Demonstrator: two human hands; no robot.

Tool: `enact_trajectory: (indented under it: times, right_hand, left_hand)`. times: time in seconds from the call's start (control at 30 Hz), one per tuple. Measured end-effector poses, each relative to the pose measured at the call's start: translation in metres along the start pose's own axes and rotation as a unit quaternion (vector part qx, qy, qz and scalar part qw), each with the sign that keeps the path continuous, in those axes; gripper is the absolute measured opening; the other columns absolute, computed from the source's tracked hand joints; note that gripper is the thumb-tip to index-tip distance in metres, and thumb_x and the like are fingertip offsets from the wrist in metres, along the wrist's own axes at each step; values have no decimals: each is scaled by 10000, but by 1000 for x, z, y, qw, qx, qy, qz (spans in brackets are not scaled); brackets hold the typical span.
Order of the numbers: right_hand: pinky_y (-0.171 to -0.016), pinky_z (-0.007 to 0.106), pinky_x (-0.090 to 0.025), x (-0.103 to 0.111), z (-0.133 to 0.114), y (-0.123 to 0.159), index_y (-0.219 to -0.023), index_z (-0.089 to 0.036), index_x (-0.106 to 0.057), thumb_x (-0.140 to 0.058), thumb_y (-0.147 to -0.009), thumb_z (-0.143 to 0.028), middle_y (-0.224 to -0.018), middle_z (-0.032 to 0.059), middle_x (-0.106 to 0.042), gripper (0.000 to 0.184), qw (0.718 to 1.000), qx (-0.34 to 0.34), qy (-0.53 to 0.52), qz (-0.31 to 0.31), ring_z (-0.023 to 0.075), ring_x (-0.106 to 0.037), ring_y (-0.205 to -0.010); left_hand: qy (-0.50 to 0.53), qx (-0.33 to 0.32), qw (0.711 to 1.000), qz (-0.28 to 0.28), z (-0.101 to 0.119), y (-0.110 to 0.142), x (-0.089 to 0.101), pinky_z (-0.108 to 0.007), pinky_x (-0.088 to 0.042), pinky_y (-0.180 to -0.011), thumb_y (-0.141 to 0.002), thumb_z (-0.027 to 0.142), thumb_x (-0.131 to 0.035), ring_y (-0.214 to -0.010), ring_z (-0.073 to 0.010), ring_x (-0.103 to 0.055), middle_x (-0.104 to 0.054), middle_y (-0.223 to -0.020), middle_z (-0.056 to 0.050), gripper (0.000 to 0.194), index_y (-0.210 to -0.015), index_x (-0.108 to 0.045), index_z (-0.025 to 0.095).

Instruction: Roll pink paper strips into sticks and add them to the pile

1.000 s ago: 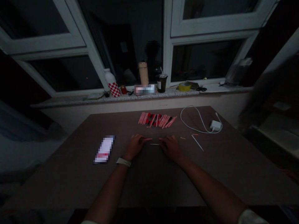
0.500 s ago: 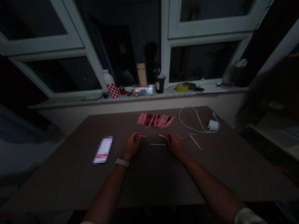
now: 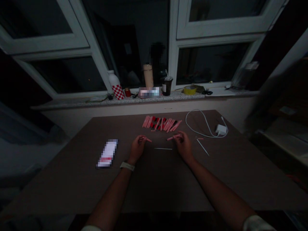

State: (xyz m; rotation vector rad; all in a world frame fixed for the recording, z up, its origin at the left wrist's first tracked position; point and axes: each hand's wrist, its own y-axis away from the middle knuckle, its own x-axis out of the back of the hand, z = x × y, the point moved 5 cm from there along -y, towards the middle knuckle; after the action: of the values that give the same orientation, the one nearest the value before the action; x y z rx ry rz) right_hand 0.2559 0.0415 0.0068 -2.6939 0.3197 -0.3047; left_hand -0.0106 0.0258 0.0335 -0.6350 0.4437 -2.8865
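My left hand [image 3: 138, 148] pinches a short pink pen part [image 3: 149, 140] between thumb and fingers, its tip pointing right. Across a small gap, my right hand [image 3: 183, 146] is closed on a pink pen barrel [image 3: 170, 138] that points left. Between and just below the hands, a thin pale rod like a pen refill [image 3: 163, 148] lies flat on the table. A second thin pale rod [image 3: 202, 147] rests to the right of my right hand, near a small pink piece [image 3: 200, 138]. Beyond both hands is a row of pink, red and black pens [image 3: 161, 124].
A phone [image 3: 107, 154] lies on the brown table [image 3: 154, 189] at left. At the back right sits a white charger [image 3: 220, 129] with a looped cable. The windowsill holds a checkered bottle [image 3: 117, 88], a beige flask [image 3: 148, 76], a drink cup [image 3: 167, 86] and yellow tape [image 3: 190, 90].
My right hand has lifted and turned slightly, its fingers shifting on the pink barrel. The left hand's pink part now tilts a little downward. The whole view has shifted slightly.
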Motion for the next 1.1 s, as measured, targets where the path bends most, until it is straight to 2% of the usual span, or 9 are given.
enact_trajectory:
  times: [0.07,0.17,0.27,0.4,0.6,0.7,0.8,0.97,1.1]
  right_hand:
    - [-708,322,-499,0,-1,0,-1197,-173,-464,-564,-858,-440,-898,68,-693,443,1000,-1,-2,3,192,-653,-766]
    - [-702,318,-498,1,-4,1,-1139,-165,-489,-532,-877,-437,-907,81,-680,380,1000,2,17,4,199,-652,-792]
    - [-709,320,-495,2,-12,1,-1093,-168,-528,-512,-890,-433,-891,77,-678,334,999,22,36,-4,198,-648,-788]
    - [-749,332,-492,5,-22,2,-1149,-171,-513,-504,-901,-408,-863,63,-693,343,997,44,57,-1,198,-649,-793]
    - [-790,350,-491,3,-28,4,-1041,-196,-605,-554,-873,-388,-908,72,-696,261,991,85,102,-30,211,-637,-839]
    - [-817,350,-490,5,-30,4,-1106,-202,-593,-559,-873,-357,-928,65,-695,282,990,96,102,-21,204,-639,-849]
    - [-754,327,-509,2,-25,3,-1120,-198,-559,-569,-863,-346,-892,53,-704,297,994,60,88,-39,193,-657,-790]
    - [-679,315,-516,1,-6,1,-985,-199,-555,-588,-834,-374,-859,59,-712,234,996,7,84,-38,200,-676,-759]
    - [-680,304,-502,-7,6,1,-906,-205,-603,-607,-804,-287,-864,44,-708,132,983,15,139,-118,194,-668,-772]
  left_hand:
    - [18,-1,1000,0,0,1,-1,-332,-488,-843,-892,374,-508,-899,-184,-671,-725,-843,-53,222,-1002,-496,182]
    - [26,1,1000,18,2,2,0,-323,-495,-799,-884,363,-525,-849,-180,-676,-723,-810,-46,206,-977,-486,183]
    - [2,-3,999,39,7,3,2,-316,-498,-762,-871,365,-548,-826,-183,-673,-723,-814,-52,191,-919,-512,184]
    - [-25,-24,998,46,12,5,2,-310,-492,-763,-874,357,-548,-836,-179,-663,-725,-828,-51,194,-956,-521,184]
    - [-45,3,998,50,6,5,2,-277,-478,-662,-860,394,-561,-738,-164,-641,-713,-830,-45,223,-929,-514,186]
    - [-82,5,996,42,2,6,2,-265,-456,-614,-846,427,-577,-687,-157,-616,-694,-801,-37,252,-883,-551,179]
    - [-122,-12,992,19,-1,6,0,-272,-454,-631,-853,446,-563,-707,-162,-608,-677,-798,-36,267,-871,-575,180]
    - [-172,-28,985,-5,-6,6,-2,-291,-461,-671,-833,481,-587,-760,-176,-598,-655,-809,-34,294,-841,-580,187]
    - [-208,-48,977,-17,-5,6,-4,-313,-457,-703,-811,517,-604,-798,-199,-583,-652,-810,-45,332,-834,-613,186]
